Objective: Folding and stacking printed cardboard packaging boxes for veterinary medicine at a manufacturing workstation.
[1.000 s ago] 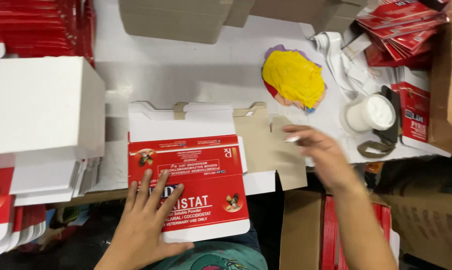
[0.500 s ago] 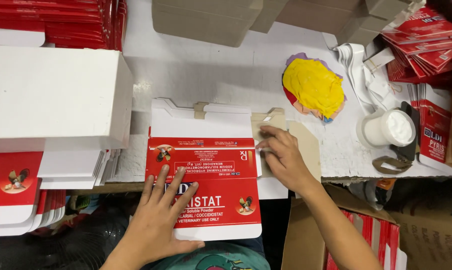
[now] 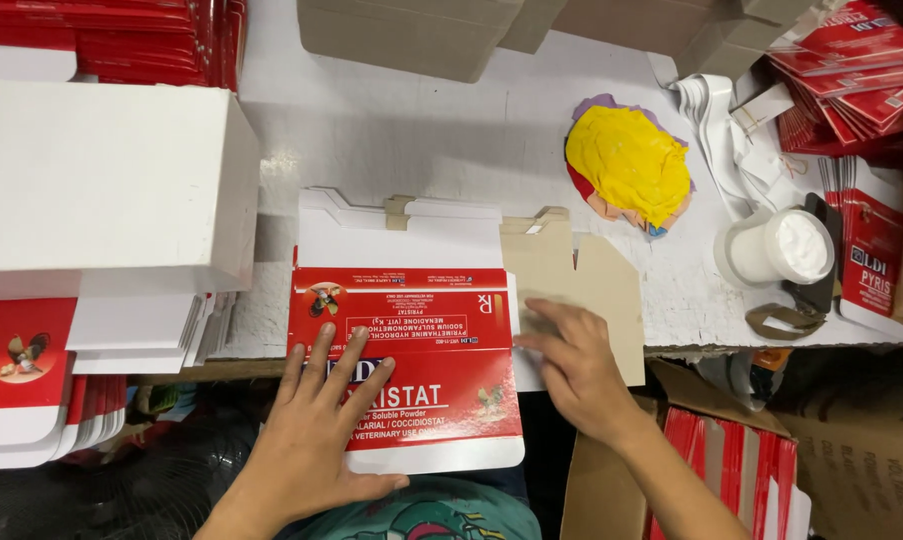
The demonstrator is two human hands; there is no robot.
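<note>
A flat red and white carton blank (image 3: 407, 330) lies at the front edge of the white table (image 3: 422, 140), its lower part hanging over the edge. My left hand (image 3: 317, 425) lies flat on its lower left, fingers spread. My right hand (image 3: 572, 365) presses flat on the brown cardboard flap (image 3: 582, 270) at the blank's right side, fingers on the seam where flap and red panel meet. Neither hand grips anything.
White folded blanks (image 3: 102, 180) are stacked at the left, red cartons (image 3: 122, 40) behind them. A yellow cloth wad (image 3: 627, 165) and a white glue pot (image 3: 777, 250) sit to the right, with red blanks (image 3: 857, 70) beyond. Brown boxes (image 3: 412, 35) stand at the back.
My right hand has come back from the glue pot side to the brown flap and now presses on it lower, near the seam. My left hand stays flat on the blank.
</note>
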